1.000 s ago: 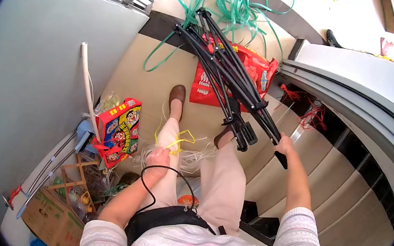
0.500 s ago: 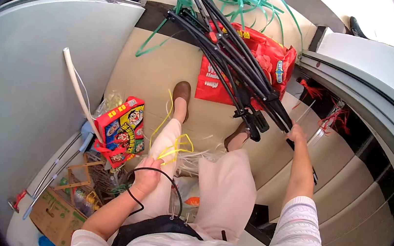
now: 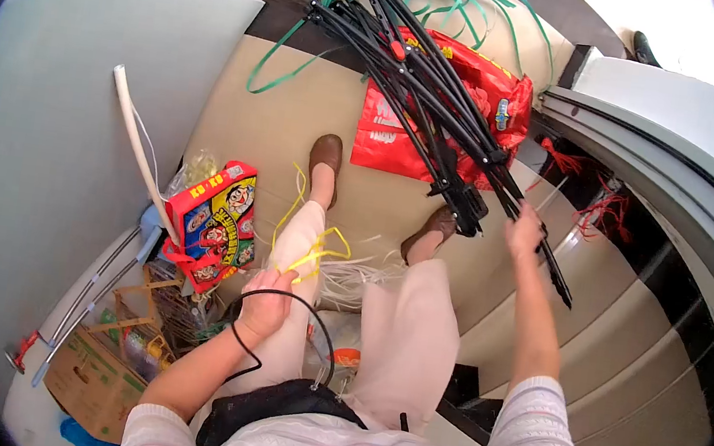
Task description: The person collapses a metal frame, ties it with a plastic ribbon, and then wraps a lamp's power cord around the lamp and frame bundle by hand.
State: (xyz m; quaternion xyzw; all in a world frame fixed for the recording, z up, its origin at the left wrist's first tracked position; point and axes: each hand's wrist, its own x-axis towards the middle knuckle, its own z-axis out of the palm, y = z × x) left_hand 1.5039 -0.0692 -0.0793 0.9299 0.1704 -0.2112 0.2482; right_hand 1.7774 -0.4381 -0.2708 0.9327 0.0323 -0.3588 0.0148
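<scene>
While clasping the folded black frame (image 3: 444, 107) near one end with the right grip (image 3: 523, 233), have its long axis running forward and left, across the red bag (image 3: 368, 149); cannot tell whether resting there or held clear; pinch the yellow strap (image 3: 314, 257) in the left grip (image 3: 265, 305), by the left trouser leg (image 3: 300, 234), well apart from the frame.
</scene>
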